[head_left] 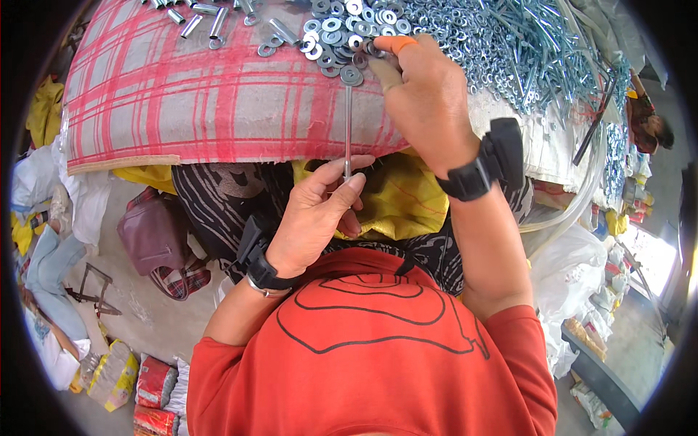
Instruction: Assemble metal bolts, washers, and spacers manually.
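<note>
My left hand (313,211) pinches the lower end of a long, thin metal bolt (347,123) between thumb and fingers. The bolt points away from me over the cloth, and its far tip meets a flat washer (351,75); whether it passes through the hole I cannot tell. At the near edge of a heap of flat washers (356,27), my right hand (425,91) has thumb and index finger closed on a washer (374,49), partly hidden by the fingers. An orange cover wraps the index fingertip, a pale one the thumb.
A red-and-white checked cloth (167,94) covers the work surface. Metal sleeves (217,23) lie at the far left. Small ring washers (480,62) and a pile of long bolts (538,43) spread to the right. Yellow cloth (407,196) hangs below; other people sit at both sides.
</note>
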`<state>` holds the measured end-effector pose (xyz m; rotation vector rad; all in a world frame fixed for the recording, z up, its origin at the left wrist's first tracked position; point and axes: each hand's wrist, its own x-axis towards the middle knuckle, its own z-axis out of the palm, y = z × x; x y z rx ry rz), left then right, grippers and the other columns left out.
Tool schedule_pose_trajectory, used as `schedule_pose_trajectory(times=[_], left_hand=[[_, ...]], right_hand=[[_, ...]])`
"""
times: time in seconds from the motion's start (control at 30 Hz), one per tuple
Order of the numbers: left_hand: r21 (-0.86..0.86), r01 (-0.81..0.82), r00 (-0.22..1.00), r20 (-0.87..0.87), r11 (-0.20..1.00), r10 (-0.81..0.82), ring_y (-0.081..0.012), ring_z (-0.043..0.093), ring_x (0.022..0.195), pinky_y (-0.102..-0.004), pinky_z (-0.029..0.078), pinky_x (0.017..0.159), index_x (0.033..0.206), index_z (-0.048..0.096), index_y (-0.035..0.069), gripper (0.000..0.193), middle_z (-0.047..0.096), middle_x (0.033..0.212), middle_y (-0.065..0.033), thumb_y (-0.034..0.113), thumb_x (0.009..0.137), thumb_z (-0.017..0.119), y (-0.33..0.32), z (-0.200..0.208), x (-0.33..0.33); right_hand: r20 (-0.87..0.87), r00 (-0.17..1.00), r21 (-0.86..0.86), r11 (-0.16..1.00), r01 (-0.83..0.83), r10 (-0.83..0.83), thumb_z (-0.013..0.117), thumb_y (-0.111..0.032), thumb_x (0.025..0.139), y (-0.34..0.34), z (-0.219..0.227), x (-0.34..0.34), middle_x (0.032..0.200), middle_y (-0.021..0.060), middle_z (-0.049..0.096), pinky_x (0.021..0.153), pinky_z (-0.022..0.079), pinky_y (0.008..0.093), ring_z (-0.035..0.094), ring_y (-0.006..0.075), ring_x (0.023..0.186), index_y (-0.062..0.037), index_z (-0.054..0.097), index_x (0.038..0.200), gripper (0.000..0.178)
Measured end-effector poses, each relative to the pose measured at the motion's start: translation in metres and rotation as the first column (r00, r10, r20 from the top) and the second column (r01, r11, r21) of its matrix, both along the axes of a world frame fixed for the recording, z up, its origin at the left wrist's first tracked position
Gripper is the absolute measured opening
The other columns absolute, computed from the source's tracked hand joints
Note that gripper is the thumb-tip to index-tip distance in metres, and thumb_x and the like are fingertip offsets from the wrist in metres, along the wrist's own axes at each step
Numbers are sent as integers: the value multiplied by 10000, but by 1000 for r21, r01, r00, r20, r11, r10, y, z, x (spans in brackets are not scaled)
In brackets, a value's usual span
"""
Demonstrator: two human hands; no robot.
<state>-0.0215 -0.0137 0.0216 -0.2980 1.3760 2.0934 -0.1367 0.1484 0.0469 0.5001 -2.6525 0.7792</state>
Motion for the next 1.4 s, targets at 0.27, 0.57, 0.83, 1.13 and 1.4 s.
schedule_pose_trajectory(times=[0.27, 0.57, 0.83, 1.13, 1.4], left_hand=[[-85, 54, 997, -47, 995, -58, -49, 538, 513, -183, 446, 478, 1247, 581, 64, 298, 535, 693, 16, 186, 978, 533, 2, -2, -1], [-376, 140, 922, -288, 916, -259, -34, 491, 512, -202, 416, 471, 1230, 602, 70, 282, 501, 679, 39, 123, 958, 552, 12, -7, 0], [-683, -166, 662, -612, 711, -433, -204, 540, 588, -316, 444, 558, 1148, 643, 61, 291, 540, 746, -103, 4, 864, 614, 23, -6, 1], [-551, 41, 793, -490, 834, -363, -99, 529, 606, -248, 471, 542, 1177, 640, 74, 274, 522, 778, -31, 40, 908, 603, 34, -19, 3], [-455, 126, 875, -368, 882, -314, -33, 479, 610, -206, 464, 518, 1205, 627, 53, 271, 520, 820, 11, 65, 939, 577, 36, -13, -2]], right_hand=[[24, 996, -151, 985, 85, -82, 667, -37, 807, 10, 7, 19, 814, 119, 603, 608, 494, 335, 623, 283, 692, -57, 693, 929, 126], [170, 985, -302, 950, 73, -22, 698, 2, 799, 35, 15, 69, 822, 73, 605, 611, 461, 256, 597, 164, 682, -93, 716, 961, 189], [563, 789, -778, 479, 407, 244, 627, 7, 875, 56, 19, 95, 766, -34, 590, 612, 436, 195, 562, 54, 656, -34, 667, 1030, 165], [422, 868, -368, 825, 428, -262, 628, -126, 890, 95, 12, 80, 753, 63, 625, 576, 454, 290, 566, 129, 620, -55, 669, 1065, 193], [60, 888, 188, 879, 438, -455, 656, -101, 791, 155, 3, 33, 862, 157, 605, 680, 486, 423, 611, 364, 763, -69, 623, 989, 203]])
